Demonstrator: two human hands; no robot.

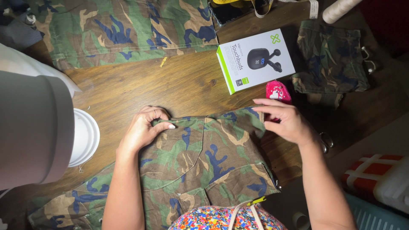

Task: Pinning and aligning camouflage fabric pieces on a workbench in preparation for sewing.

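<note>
- Left hand (145, 130) pinches the top edge of the camouflage cotton garment (204, 162) lying on the brown wooden table (179, 85).
- Right hand (285, 121) pinches its right corner — smoothing step; next calls for an even pull.

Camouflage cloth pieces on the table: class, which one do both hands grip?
The near piece, by the person's body: left hand and right hand pinch its top edge. The far piece and right piece lie untouched.

At the frame's bottom edge, we lose the camouflage garment (204, 166); at right, the right hand (285, 121) hides part of a pink object (277, 91), and scissors (327, 141) barely show.
</note>
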